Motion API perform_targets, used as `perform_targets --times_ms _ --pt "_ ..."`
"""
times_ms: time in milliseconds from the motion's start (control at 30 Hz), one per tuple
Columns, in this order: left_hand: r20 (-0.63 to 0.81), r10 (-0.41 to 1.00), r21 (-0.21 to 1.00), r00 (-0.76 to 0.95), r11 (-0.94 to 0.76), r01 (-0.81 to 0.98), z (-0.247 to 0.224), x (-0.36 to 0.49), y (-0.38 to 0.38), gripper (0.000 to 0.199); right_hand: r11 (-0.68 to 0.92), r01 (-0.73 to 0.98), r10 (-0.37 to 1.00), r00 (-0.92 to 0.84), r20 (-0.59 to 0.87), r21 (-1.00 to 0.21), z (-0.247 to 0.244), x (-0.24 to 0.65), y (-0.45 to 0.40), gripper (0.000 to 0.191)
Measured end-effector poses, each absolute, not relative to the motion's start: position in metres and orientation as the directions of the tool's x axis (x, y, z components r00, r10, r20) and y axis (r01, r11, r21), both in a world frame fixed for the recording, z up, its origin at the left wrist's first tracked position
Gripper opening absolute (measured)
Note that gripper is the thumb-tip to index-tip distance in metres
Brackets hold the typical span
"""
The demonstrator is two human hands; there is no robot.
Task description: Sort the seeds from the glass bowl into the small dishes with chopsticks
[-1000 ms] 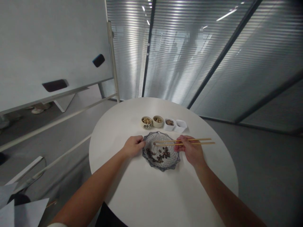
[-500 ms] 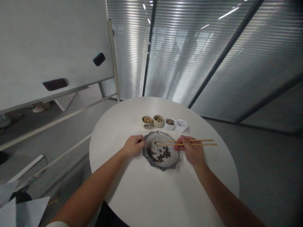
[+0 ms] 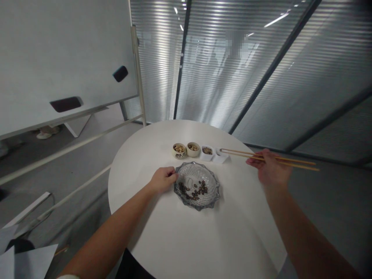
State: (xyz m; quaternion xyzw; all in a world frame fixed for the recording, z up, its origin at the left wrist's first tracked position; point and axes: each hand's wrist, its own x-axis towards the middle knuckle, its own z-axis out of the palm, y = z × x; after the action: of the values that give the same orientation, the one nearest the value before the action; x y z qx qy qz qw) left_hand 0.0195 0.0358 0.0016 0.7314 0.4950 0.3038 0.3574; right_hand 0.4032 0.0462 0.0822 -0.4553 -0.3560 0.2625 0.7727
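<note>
My left hand (image 3: 164, 179) is closed on the left rim of a scalloped glass bowl (image 3: 213, 199). Dark brown beans or nuts (image 3: 200, 189) lie in the bowl's bottom, mostly toward the front and right. My right hand (image 3: 271, 166) grips a pair of wooden chopsticks (image 3: 241, 153), held out to the left. Their tips come together over a white square dish (image 3: 221, 158), with a small dark thing seemingly between them, too small to name. Beside it stand another white dish (image 3: 207, 157) with brown bits and two round cream bowls, one (image 3: 179, 154) lettered, one (image 3: 193, 153) plain, both with pale pieces inside.
The round white table (image 3: 186, 240) carries all the dishes. A whiteboard on a frame (image 3: 141, 81) stands at the left, and a ribbed glass wall (image 3: 209, 89) rises behind. Papers (image 3: 31, 259) show at the lower left.
My right hand has moved right and away from me, carrying the chopsticks from over the glass bowl to the rightmost white dish. My left hand stays on the rim.
</note>
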Motion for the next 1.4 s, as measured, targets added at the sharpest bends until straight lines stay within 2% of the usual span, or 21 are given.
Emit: perform_targets --times_ms 167,367,533,700,867,1133,1400 --pt "0.086 0.943 0.825 0.32 -0.247 0.508 0.001 0.02 0.036 0.027 0.36 -0.074 0.738 0.633 0.235 -0.93 0.061 0.42 0.066 0.031" --pt "0.086 0.941 0.819 0.327 -0.254 0.515 0.0 0.019 0.036 0.027 0.382 -0.093 0.738 0.63 0.243 -0.92 0.059 0.416 0.06 0.028" --pt "0.084 0.942 0.823 0.325 -0.25 0.509 -0.001 0.02 0.036 0.026 0.335 -0.156 0.856 0.462 0.231 -0.929 0.069 0.389 0.023 0.035" --pt "0.073 0.944 0.833 0.32 -0.234 0.502 0.002 0.02 0.035 0.027 0.171 -0.099 0.94 0.313 0.133 -0.98 0.065 0.349 -0.02 0.039" --pt "0.068 0.945 0.832 0.32 -0.231 0.505 0.005 0.02 0.034 0.027 0.089 -0.069 0.967 0.246 0.069 -0.994 0.051 0.334 -0.033 0.04" --pt "0.073 0.942 0.832 0.327 -0.239 0.502 0.004 0.019 0.035 0.026 0.04 -0.082 0.971 0.24 0.019 -0.996 0.044 0.332 -0.029 0.042" --pt "0.069 0.944 0.83 0.323 -0.234 0.506 0.003 0.02 0.035 0.028 0.064 -0.027 0.959 0.278 0.054 -0.998 0.034 0.331 -0.032 0.043"
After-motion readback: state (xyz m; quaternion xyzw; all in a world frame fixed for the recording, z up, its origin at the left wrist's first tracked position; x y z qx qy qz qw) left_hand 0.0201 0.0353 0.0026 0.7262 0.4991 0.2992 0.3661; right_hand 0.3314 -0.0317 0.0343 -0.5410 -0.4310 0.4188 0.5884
